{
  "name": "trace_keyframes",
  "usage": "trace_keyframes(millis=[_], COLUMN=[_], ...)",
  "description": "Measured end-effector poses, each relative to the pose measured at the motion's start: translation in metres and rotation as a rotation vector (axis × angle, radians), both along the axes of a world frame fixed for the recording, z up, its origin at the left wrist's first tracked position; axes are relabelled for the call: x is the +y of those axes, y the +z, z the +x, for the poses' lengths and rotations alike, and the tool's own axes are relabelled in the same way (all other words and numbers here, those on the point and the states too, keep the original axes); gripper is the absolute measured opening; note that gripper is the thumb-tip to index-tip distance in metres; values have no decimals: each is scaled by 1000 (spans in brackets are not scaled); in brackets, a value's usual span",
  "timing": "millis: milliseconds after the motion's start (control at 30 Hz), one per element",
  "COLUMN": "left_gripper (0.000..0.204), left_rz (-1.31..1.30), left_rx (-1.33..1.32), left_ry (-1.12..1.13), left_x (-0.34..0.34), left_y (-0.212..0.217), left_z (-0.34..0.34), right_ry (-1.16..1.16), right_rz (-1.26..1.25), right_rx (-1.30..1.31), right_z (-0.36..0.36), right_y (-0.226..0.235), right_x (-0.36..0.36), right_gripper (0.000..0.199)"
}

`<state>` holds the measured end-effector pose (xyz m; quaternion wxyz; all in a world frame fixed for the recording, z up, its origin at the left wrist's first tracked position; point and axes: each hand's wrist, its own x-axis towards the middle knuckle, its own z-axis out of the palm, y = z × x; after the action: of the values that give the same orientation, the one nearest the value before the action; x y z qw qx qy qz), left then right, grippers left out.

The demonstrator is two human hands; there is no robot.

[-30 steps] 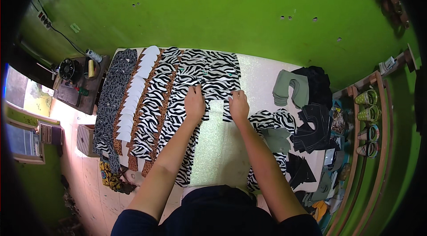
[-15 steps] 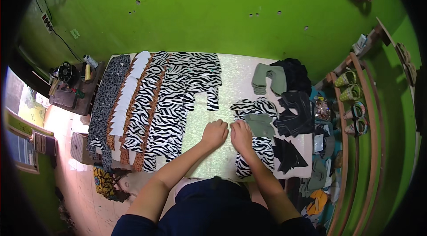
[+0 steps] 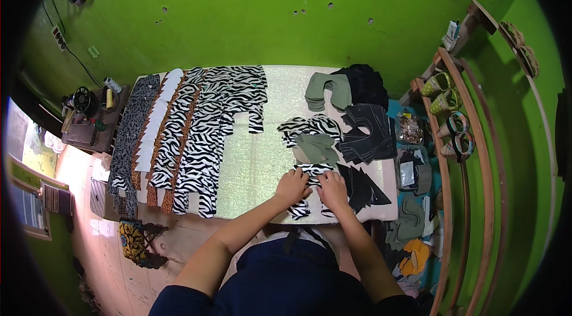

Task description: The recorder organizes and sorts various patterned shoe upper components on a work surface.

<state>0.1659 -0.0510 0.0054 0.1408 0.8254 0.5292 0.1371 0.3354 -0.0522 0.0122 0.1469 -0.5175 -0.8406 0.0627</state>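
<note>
My left hand and my right hand are side by side at the near right of the table. Under them lies a black-and-white zebra-print piece, its two strips running toward the front edge. The fingers of both hands are bent and gripping it, one hand on each side; my palms hide part of it. Just beyond, grey-green cut pieces lie against another zebra-print piece. Black pointed pieces fan out beside my right hand.
Overlapping rows of zebra-print pieces, white pieces and dark patterned pieces cover the table's left. Curved grey-green pieces and black pieces lie at right. A wooden rack holds sandals; a sewing machine stands far left.
Both hands have moved from beside the grey-green pieces toward the table's front edge, onto the zebra-print piece. The view has turned to the right.
</note>
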Motion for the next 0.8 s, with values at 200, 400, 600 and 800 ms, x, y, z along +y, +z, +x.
trace_keyframes(millis=[200,400,600,800], left_gripper=[38,38,39,39], left_rz=[6,-66,56,126], left_rx=[1,-131,-161,-85], left_ry=[72,264,312,364], left_x=[-9,-21,-12,5], left_y=[-3,21,42,55], left_z=[6,8,-25,-82], right_ry=[78,144,206,278], right_rz=[-3,-115,-86,28], right_rx=[27,150,197,184], right_z=[14,21,-8,-69], right_y=[1,21,38,34], right_x=[4,14,31,54], right_gripper=[28,25,24,23])
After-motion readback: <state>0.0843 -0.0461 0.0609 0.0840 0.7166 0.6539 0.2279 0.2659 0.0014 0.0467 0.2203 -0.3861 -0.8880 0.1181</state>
